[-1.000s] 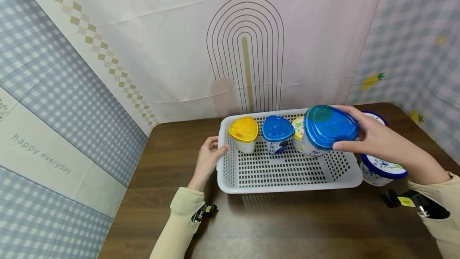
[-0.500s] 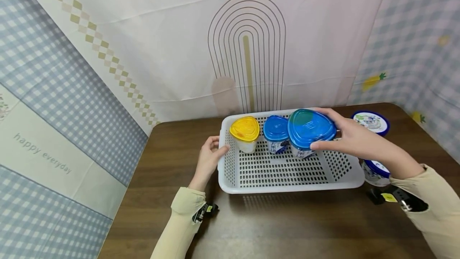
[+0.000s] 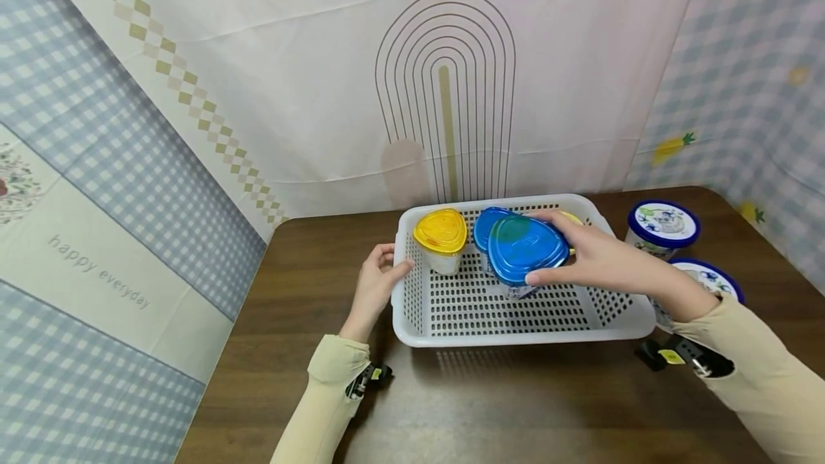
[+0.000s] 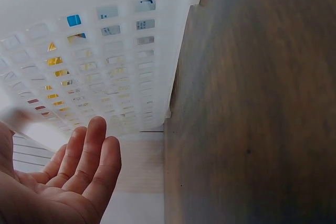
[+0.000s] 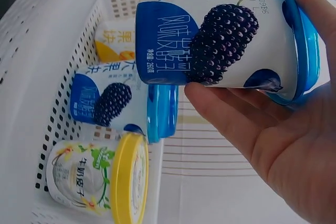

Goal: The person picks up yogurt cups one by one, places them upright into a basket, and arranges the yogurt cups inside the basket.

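My right hand (image 3: 586,253) holds a yogurt tub (image 5: 210,38) with a blue lid and a blackberry picture above the white plastic basket (image 3: 515,340), its fingers and thumb round the tub's sides. In the head view this tub overlaps a second blue-lidded tub (image 3: 488,224) standing in the basket. A yellow-lidded tub (image 3: 441,232) stands at the basket's left end. Another yellow-lidded tub (image 5: 86,174) shows in the right wrist view and is mostly hidden behind my right hand in the head view. My left hand (image 3: 374,285) grips the basket's left rim, thumb over it and fingers outside.
Two round tubs with dark blue lid rims, a rear tub (image 3: 664,224) and a nearer tub (image 3: 715,279), stand right of the basket, the nearer partly behind my right forearm. A patterned curtain (image 3: 309,92) hangs behind the brown wooden table (image 3: 309,263).
My right hand has carried the blue-lidded yogurt tub leftward over the basket, from its right part to in front of the second blue-lidded tub. My left hand keeps its place on the rim.
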A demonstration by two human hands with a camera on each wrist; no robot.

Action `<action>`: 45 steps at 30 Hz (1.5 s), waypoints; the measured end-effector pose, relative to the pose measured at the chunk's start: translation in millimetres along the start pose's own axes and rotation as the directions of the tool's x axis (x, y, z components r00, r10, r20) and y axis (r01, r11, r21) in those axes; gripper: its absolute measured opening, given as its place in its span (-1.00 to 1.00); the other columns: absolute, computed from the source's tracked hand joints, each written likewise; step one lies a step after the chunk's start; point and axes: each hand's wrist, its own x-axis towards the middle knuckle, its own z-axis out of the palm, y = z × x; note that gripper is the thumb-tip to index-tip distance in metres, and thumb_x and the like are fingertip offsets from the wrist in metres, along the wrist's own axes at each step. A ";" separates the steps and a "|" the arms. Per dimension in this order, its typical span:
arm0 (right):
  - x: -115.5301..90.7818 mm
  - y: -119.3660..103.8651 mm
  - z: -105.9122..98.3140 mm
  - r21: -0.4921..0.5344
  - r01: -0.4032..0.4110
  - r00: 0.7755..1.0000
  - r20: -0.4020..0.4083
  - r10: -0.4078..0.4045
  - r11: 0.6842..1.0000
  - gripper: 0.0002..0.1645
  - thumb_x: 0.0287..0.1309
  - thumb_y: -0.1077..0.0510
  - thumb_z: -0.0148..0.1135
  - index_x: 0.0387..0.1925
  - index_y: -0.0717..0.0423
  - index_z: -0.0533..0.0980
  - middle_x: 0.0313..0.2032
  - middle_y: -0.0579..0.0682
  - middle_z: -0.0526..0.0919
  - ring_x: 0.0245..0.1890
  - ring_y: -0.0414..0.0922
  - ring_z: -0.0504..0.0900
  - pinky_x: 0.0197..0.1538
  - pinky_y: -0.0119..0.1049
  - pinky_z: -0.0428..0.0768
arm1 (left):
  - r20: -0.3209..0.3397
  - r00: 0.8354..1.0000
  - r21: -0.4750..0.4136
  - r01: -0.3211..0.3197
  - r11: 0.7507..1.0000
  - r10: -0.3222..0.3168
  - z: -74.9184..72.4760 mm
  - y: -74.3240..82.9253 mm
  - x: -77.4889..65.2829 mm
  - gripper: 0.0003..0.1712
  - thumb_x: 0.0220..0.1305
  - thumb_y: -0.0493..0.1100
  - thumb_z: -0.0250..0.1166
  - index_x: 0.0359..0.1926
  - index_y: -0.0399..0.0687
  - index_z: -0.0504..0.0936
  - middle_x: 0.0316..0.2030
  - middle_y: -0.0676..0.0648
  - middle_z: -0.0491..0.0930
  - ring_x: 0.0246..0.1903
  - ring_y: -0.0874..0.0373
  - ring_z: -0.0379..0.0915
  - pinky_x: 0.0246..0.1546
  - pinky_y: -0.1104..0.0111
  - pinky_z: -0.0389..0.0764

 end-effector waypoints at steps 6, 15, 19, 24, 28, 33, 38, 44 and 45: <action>6.3 -2.8 8.2 -0.014 0.007 1.000 0.025 -0.007 1.000 0.12 0.10 -0.27 0.43 0.52 0.00 0.10 0.34 0.29 0.35 0.18 0.22 0.46 0.10 0.24 0.56 | 0.001 1.000 -0.002 0.001 1.000 -0.001 -0.6 0.4 -0.6 -0.49 0.23 -0.25 0.37 0.17 -0.30 0.47 -0.18 -0.18 0.59 -0.27 0.05 0.65 -0.25 0.22 0.72; 16.0 -6.0 27.5 -0.020 -0.012 0.997 0.077 0.014 1.000 0.14 0.10 -0.35 0.39 0.52 0.01 0.08 0.32 0.36 0.37 0.13 0.21 0.50 0.07 0.20 0.59 | 0.011 0.999 -0.004 -0.035 0.999 0.035 -0.4 3.1 -1.4 -0.52 0.22 -0.27 0.35 0.14 -0.31 0.49 -0.19 -0.20 0.61 -0.30 0.05 0.64 -0.30 0.29 0.71; 18.6 -8.2 35.3 -0.027 -0.033 0.996 0.082 0.035 0.999 0.17 0.09 -0.40 0.36 0.52 0.02 0.07 0.32 0.38 0.36 0.15 0.21 0.50 0.12 0.23 0.55 | 0.007 0.999 0.011 -0.034 0.999 0.034 0.0 3.8 -0.9 -0.53 0.21 -0.26 0.37 0.13 -0.29 0.51 -0.19 -0.19 0.62 -0.32 0.08 0.63 -0.30 0.31 0.70; 20.2 -8.5 43.4 -0.009 -0.046 0.994 0.095 0.047 0.999 0.19 0.09 -0.43 0.34 0.52 0.04 0.06 0.33 0.38 0.35 0.16 0.21 0.50 0.15 0.20 0.55 | 0.014 0.999 0.008 -0.032 0.999 0.032 0.7 -1.1 1.9 -0.52 0.22 -0.27 0.36 0.15 -0.31 0.49 -0.20 -0.15 0.61 -0.28 -0.02 0.64 -0.32 0.32 0.70; 21.6 -9.0 48.3 0.009 -0.044 0.994 0.097 0.043 0.999 0.18 0.10 -0.42 0.34 0.52 0.04 0.06 0.34 0.38 0.34 0.17 0.21 0.49 0.16 0.21 0.54 | 0.022 0.999 -0.005 -0.026 1.000 0.026 0.8 -1.5 1.9 -0.48 0.24 -0.27 0.36 0.19 -0.34 0.46 -0.18 -0.14 0.60 -0.21 -0.13 0.64 -0.30 0.31 0.69; 23.4 -11.2 54.3 0.029 -0.052 0.991 0.123 0.048 0.998 0.20 0.10 -0.43 0.34 0.54 0.04 0.03 0.34 0.41 0.32 0.19 0.23 0.48 0.17 0.22 0.53 | 0.013 1.000 -0.002 -0.026 1.000 0.026 0.5 -1.1 1.4 -0.50 0.23 -0.26 0.37 0.17 -0.30 0.48 -0.18 -0.16 0.60 -0.27 0.01 0.64 -0.29 0.31 0.70; 26.3 -13.4 60.4 0.026 -0.067 0.991 0.116 0.064 0.997 0.22 0.08 -0.46 0.32 0.54 0.04 0.03 0.34 0.41 0.33 0.20 0.24 0.48 0.19 0.24 0.50 | 0.011 0.999 0.004 -0.032 0.999 0.032 0.2 -2.4 1.3 -0.52 0.22 -0.25 0.37 0.13 -0.27 0.50 -0.19 -0.18 0.60 -0.31 0.08 0.64 -0.29 0.28 0.71; 31.7 -14.5 70.4 0.064 -0.074 0.994 0.091 0.068 0.995 0.24 0.06 -0.46 0.35 0.53 0.06 0.02 0.33 0.39 0.35 0.21 0.24 0.48 0.20 0.23 0.50 | 0.008 0.999 -0.005 -0.037 0.999 0.037 -0.2 -1.9 0.3 -0.53 0.21 -0.25 0.37 0.12 -0.27 0.50 -0.20 -0.19 0.60 -0.31 0.04 0.64 -0.28 0.26 0.72; 32.4 -14.6 72.2 0.072 -0.078 0.993 0.090 0.071 0.994 0.25 0.06 -0.45 0.35 0.53 0.05 0.02 0.33 0.38 0.36 0.22 0.24 0.48 0.20 0.23 0.50 | 0.009 0.999 -0.003 -0.037 0.999 0.037 -0.3 -1.9 0.4 -0.54 0.22 -0.25 0.37 0.12 -0.27 0.50 -0.20 -0.19 0.60 -0.30 0.04 0.65 -0.28 0.26 0.72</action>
